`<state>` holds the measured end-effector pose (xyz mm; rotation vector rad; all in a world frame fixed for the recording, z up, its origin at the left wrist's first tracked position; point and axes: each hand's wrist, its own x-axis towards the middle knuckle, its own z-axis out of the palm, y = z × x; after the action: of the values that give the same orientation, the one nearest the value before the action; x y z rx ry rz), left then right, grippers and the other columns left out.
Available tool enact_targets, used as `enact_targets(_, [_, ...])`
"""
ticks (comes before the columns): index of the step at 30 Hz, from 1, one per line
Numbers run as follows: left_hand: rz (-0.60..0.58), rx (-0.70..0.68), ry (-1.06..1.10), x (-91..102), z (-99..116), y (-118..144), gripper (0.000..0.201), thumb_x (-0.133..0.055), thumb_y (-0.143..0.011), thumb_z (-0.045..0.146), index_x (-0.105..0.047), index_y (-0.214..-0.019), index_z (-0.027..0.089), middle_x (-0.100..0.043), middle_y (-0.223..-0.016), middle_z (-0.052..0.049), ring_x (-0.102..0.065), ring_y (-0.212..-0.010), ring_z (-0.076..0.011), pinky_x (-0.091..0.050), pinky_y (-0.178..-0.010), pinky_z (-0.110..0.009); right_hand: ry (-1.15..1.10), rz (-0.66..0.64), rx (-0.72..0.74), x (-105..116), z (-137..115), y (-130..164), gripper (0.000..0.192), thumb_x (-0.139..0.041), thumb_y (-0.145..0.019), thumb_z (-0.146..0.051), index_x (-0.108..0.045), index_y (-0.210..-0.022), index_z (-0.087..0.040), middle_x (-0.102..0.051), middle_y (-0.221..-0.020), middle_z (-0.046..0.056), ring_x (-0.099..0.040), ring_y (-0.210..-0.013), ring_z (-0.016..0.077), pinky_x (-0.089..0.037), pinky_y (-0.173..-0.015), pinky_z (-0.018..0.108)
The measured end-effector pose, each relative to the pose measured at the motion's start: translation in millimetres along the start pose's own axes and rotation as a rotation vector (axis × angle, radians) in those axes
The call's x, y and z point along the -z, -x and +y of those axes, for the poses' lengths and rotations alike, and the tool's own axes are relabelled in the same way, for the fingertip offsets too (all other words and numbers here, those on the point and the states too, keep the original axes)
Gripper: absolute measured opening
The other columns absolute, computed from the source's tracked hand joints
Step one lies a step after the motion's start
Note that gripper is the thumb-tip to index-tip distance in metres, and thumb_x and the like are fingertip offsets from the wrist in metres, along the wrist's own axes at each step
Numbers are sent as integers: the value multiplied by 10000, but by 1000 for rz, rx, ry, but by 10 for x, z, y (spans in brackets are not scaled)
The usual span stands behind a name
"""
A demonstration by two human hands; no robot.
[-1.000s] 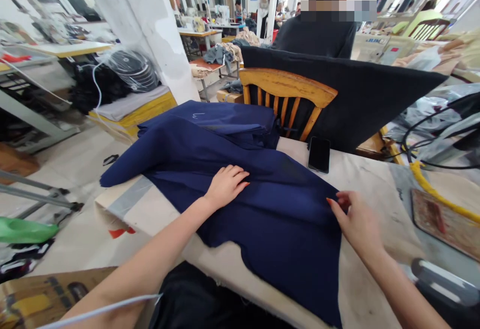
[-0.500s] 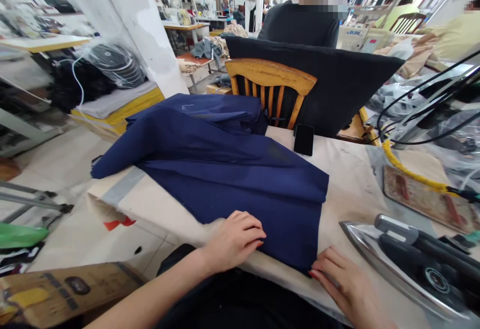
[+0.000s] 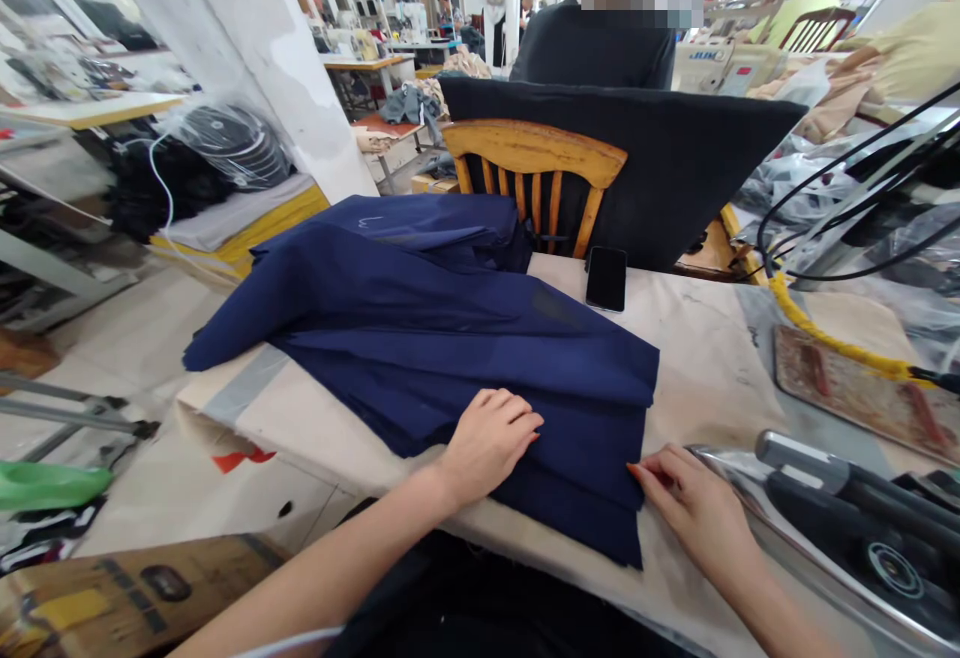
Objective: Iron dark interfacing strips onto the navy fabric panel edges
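Observation:
Navy blue cloth lies in long folds across a pressing table padded with beige fabric. My left hand rests on the cloth near the table's front edge, its fingers curled together around a fold. At the cloth's right edge, my right hand pinches the border between thumb and forefinger. An electric iron with a shiny metal soleplate sits just right of that hand. The part of the cloth under my left palm is hidden.
A phone lies at the table's far edge, before a wooden chair. A rusty iron rest and a yellow-wrapped cord are at right. A person in dark clothing sits beyond. A cardboard box stands lower left.
Both hands have moved away from the table's front edge, up along the cloth. The cloth's near right corner now hangs flatter and closer to me, and a crease runs between my hands.

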<state>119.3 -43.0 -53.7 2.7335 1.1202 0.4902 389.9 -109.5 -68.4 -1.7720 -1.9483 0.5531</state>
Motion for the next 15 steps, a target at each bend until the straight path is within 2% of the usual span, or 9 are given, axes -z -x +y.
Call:
enact_targets(3, [33, -32, 32, -112, 204, -14, 238, -423, -950, 143, -570, -1133, 181, -585, -1091, -68, -488, -1018, -200, -345, -897, -364, 37, -5, -25, -22, 16, -21, 292, -452, -910, -444, -588, -757, -236, -567, -749, -11, -556, -657, 138, -413, -601, 271])
enact_targets(5, [3, -75, 66, -192, 389, 24, 271, -435, -934, 122, -552, -1167, 198, -574, -1114, -61, -486, -1023, -192, -343, -911, -366, 53, -15, -26, -17, 22, -19, 293, -446, -913, -443, -592, -767, -235, -572, -759, -8, -559, -661, 141, -414, -610, 275])
enact_targets(9, [-55, -90, 87, -322, 681, 84, 307, -533, -921, 240, -510, -1227, 233, -554, -1131, -52, -488, -1022, -194, -354, -906, -369, 82, -22, -4, -3, 40, -19, 299, -428, -923, -428, -588, -767, -229, -573, -758, 0, -562, -672, 143, -420, -630, 277])
enact_targets(12, [-66, -75, 96, -358, 748, 72, 396, -605, -882, 343, -491, -1249, 248, -539, -1147, -60, -484, -1021, -209, -357, -902, -382, 108, -14, 18, -50, 53, -28, 295, -423, -926, -418, -578, -761, -229, -573, -753, 1, -562, -680, 142, -420, -629, 275])
enact_targets(15, [-88, -84, 98, -351, 739, 51, 409, -604, -880, 366, -485, -1258, 260, -530, -1159, -66, -483, -1020, -216, -351, -902, -391, 138, 17, 35, -73, 13, -25, 294, -425, -919, -429, -552, -746, -228, -568, -733, 0, -556, -647, 142, -418, -599, 276])
